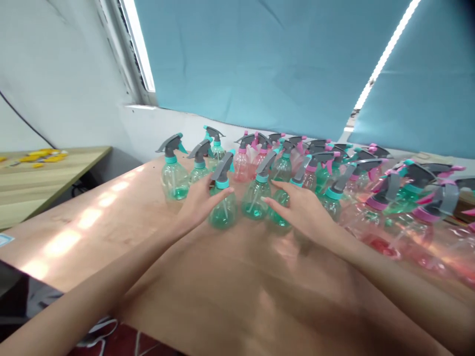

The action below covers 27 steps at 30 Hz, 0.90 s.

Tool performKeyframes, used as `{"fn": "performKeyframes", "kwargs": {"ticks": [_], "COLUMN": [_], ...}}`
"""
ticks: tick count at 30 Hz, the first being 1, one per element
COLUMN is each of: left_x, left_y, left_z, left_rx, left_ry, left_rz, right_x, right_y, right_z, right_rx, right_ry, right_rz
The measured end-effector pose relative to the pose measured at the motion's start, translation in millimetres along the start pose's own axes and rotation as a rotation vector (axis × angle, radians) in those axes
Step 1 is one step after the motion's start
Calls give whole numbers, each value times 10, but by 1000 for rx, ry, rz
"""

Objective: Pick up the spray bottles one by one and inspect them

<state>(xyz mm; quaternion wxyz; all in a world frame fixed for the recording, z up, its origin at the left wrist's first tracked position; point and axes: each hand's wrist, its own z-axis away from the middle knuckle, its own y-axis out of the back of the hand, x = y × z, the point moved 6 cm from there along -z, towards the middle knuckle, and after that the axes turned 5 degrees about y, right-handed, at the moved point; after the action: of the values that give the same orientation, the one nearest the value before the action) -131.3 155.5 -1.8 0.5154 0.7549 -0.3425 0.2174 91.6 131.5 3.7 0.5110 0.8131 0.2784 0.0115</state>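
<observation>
Several green and pink spray bottles with grey triggers stand in a cluster on a brown table [230, 296]. My left hand [200, 200] curls around the left side of a green spray bottle [222, 210] at the front of the cluster, thumb across its shoulder. My right hand [300, 207] reaches in from the right, fingers stretched and touching another green bottle [279, 217] beside a third green bottle [255, 200]. Pink bottles [378, 232] crowd the right side.
A lone green bottle [173, 175] stands at the cluster's left edge. A second wooden table [40, 178] with small yellow items [40, 155] is at far left. Blue blinds [267, 64] hang behind. The table's near edge drops off at lower left.
</observation>
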Motion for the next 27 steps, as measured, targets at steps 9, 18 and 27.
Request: {"fn": "performKeyframes", "kwargs": {"ticks": [9,18,27], "left_x": [15,-39,-27], "left_y": [-147,-214,-278], "left_z": [-274,-402,-466], "left_rx": [18,65,76], "left_ry": [-37,-44,-48], "left_rz": [-40,-32,-14], "right_x": [76,83,93], "right_y": [-224,-308,-346], "right_z": [-224,-316,-362], "right_rx": [-150,-191,-189], "right_ry": [-146,-209,-216], "right_rz": [-226,-364,-414]}}
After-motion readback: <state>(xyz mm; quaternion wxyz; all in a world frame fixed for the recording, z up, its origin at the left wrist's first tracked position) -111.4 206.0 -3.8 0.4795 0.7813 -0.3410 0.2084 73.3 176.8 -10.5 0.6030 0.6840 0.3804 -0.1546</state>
